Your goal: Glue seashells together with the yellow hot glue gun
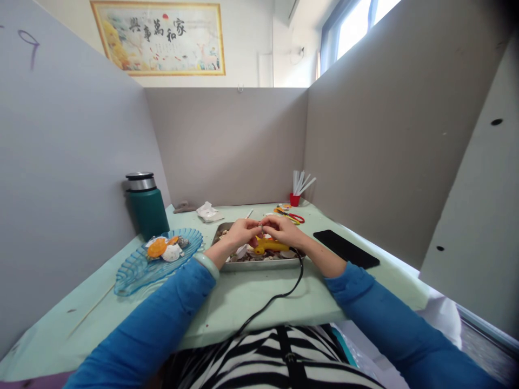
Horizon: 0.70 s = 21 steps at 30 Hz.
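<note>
Above a metal tray of shells and small pieces, my left hand and my right hand meet fingertip to fingertip. Both are closed in a pinch around a small greyish piece, mostly hidden by the fingers. Under my hands a yellow glue gun lies on the tray, its black cord running down toward my lap. To the left, a blue glass dish holds orange discs and white shells.
A green bottle stands behind the dish. Crumpled tissue lies at the back. Scissors and a red cup of white sticks are back right, a black phone-like slab right. Grey partitions enclose the table.
</note>
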Motion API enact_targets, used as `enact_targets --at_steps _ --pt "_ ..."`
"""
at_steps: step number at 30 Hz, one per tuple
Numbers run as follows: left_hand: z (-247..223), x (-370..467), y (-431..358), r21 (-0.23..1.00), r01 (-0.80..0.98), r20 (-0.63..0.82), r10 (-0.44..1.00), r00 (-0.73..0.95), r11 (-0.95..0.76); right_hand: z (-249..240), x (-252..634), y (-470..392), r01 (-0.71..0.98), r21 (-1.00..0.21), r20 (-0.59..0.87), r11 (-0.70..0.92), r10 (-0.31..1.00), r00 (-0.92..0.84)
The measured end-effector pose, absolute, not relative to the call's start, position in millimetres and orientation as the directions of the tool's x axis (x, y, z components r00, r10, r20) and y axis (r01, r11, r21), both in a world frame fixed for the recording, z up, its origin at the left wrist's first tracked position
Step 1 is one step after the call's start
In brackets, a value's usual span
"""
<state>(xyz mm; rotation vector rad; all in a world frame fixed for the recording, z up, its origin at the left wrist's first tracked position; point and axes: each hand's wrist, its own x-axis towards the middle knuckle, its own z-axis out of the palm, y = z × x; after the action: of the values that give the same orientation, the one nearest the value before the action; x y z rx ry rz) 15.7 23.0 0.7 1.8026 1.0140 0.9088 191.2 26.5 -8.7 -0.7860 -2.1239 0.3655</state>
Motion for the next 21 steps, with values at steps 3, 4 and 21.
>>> enact_targets --at_steps 3,4,21 --pt "0.2 15.5 24.3 0.919 0.261 0.175 0.899 0.402 -0.296 -10.1 191.0 28.6 0.419 -0.487 0.614 0.766 0.641 -0.460" --pt "0.1 15.3 24.7 0.924 0.247 0.174 0.897 0.405 -0.291 -10.5 191.0 29.2 0.422 -0.485 0.618 0.766 0.642 -0.454" --pt "-2.4 13.5 26.9 0.937 0.213 0.157 0.876 0.455 -0.278 -10.2 192.4 31.6 0.421 -0.422 0.650 0.803 0.592 -0.477"
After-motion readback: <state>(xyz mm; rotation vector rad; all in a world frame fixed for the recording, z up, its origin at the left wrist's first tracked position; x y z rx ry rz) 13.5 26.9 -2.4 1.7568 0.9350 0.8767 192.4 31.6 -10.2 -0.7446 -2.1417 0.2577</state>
